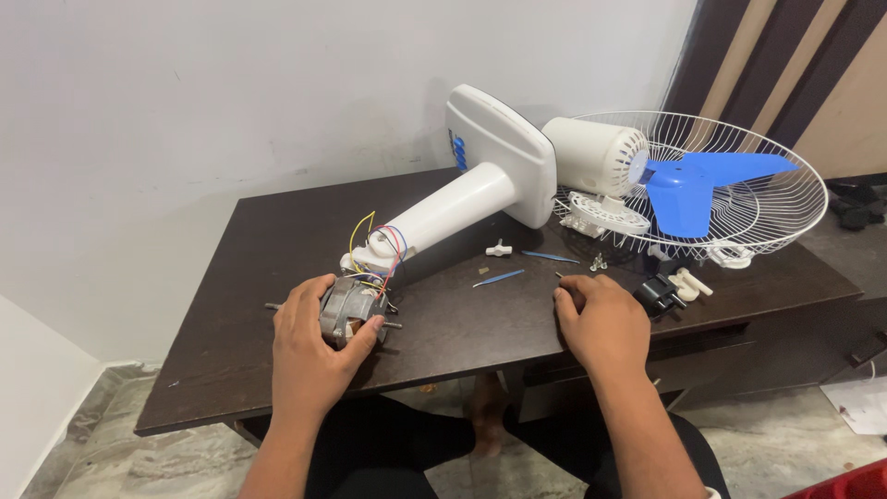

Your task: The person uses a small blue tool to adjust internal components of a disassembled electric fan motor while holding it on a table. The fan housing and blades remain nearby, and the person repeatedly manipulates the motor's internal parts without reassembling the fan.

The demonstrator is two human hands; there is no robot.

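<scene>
Left hand clamps the motor on the table by the fan neck, right hand loosely curled near a screw, so wiring work seems underway.

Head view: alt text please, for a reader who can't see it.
The left hand grips a small electric motor on a dark wooden table; the right hand rests fisted nearby. Behind lie a white fan body and a wire grille with blue blades.
</scene>
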